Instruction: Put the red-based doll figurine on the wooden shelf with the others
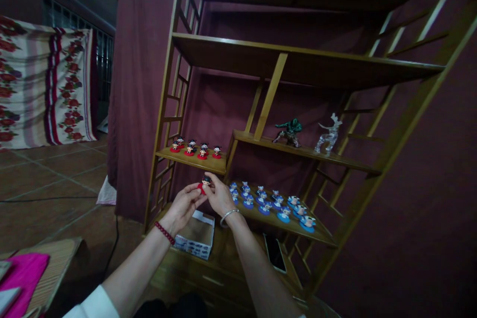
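Between my two hands is a small figurine with black hair and a red base (205, 182), held upright in front of the upper left shelf. My left hand (185, 204) pinches the red base from the left. From the right, my right hand (219, 196) closes its thumb and fingers around the figurine, partly hiding it. Just above, several similar red-based figurines (202, 151) stand in two rows on the small left shelf (214, 164). Beneath my hands sits an open cardboard box (194, 247) with printed sides.
Several blue and purple figurines (265, 207) stand in rows on the lower shelf. A dark green statuette (289, 131) and a clear one (329, 134) occupy the middle shelf. A phone (275, 253) lies at lower right. A pink cloth (28, 278) rests at lower left.
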Demonstrator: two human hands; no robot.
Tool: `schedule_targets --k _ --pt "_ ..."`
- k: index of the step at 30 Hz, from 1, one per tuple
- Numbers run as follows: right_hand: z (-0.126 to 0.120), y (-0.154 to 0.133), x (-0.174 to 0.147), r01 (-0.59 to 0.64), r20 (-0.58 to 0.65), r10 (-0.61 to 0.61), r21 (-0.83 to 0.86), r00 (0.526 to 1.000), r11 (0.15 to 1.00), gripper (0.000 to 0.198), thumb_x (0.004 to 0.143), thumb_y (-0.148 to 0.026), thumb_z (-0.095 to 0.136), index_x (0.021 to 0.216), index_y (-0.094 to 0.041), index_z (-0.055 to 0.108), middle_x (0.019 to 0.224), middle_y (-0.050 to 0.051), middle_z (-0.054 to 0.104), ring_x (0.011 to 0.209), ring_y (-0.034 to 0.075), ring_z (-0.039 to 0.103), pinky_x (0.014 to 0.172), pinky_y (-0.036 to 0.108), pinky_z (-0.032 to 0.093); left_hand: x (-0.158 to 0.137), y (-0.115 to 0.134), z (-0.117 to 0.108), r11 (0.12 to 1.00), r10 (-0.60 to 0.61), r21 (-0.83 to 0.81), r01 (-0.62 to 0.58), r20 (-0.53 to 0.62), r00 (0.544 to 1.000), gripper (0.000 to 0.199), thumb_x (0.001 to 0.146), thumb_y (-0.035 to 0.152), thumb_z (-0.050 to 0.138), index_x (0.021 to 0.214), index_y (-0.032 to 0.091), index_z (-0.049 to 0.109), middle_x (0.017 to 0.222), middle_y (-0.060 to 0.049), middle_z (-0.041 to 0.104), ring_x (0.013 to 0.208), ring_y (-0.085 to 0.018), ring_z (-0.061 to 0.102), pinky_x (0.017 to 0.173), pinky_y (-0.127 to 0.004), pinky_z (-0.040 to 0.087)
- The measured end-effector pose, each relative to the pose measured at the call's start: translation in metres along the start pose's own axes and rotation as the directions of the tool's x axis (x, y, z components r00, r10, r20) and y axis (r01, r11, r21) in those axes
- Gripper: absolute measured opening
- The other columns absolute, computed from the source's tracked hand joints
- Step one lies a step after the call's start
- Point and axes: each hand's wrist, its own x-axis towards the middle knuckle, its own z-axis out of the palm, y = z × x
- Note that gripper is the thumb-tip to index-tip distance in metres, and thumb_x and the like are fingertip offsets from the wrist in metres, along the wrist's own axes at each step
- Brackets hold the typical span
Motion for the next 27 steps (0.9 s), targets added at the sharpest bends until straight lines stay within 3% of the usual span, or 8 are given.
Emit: schedule_targets --k 6,12,17,27 --pt "-0.005 0.000 0.024 0.007 -0.001 -0.007 -0.114 1.000 0.993 0.041 0.080 -0.019 0.052 0.121 -0.025 0.053 0.099 0.003 0.069 0.092 0.018 0.064 0.085 0.031 0.049 0.019 0.007 0.014 0.997 0.080 0.016 -0.079 -0.063 0.995 0.019 0.076 -0.007 0.051 0.077 0.011 0.056 0.075 -0.005 0.066 0.072 -0.012 0.065 0.082 -0.033 0.052" --pt "-0.009 -0.001 0.043 0.014 0.009 -0.013 -0.194 1.000 0.981 0.038 0.081 -0.017 0.051 0.118 -0.021 0.054 0.101 0.005 0.067 0.091 0.016 0.064 0.086 0.029 0.047 0.035 0.013 0.022 0.993 0.109 0.049 -0.107 -0.039 0.993 0.019 0.075 -0.008 0.051 0.078 0.011 0.055 0.073 -0.005 0.066 0.069 -0.011 0.065 0.078 -0.028 0.054" --pt "-0.011 0.004 0.055 -0.010 0.010 0.012 -0.159 1.000 0.987 0.036 0.078 -0.014 0.054 0.112 -0.022 0.058 0.094 0.002 0.068 0.082 0.014 0.064 0.082 0.028 0.049 0.042 0.015 0.025 0.993 0.115 0.041 -0.113 -0.034 0.993 0.024 0.074 -0.011 0.049 0.079 0.012 0.053 0.071 -0.003 0.066 0.068 -0.011 0.065 0.079 -0.029 0.054" --pt "-0.016 0.009 0.067 0.008 0.082 -0.005 -0.038 0.997 0.999 0.041 0.073 -0.010 0.059 0.112 -0.022 0.058 0.096 0.001 0.068 0.086 0.013 0.065 0.085 0.029 0.050 0.049 0.017 0.032 0.993 0.113 0.044 -0.111 -0.050 0.992 0.025 0.073 -0.011 0.047 0.078 0.013 0.052 0.069 -0.002 0.065 0.065 -0.009 0.064 0.079 -0.028 0.052"
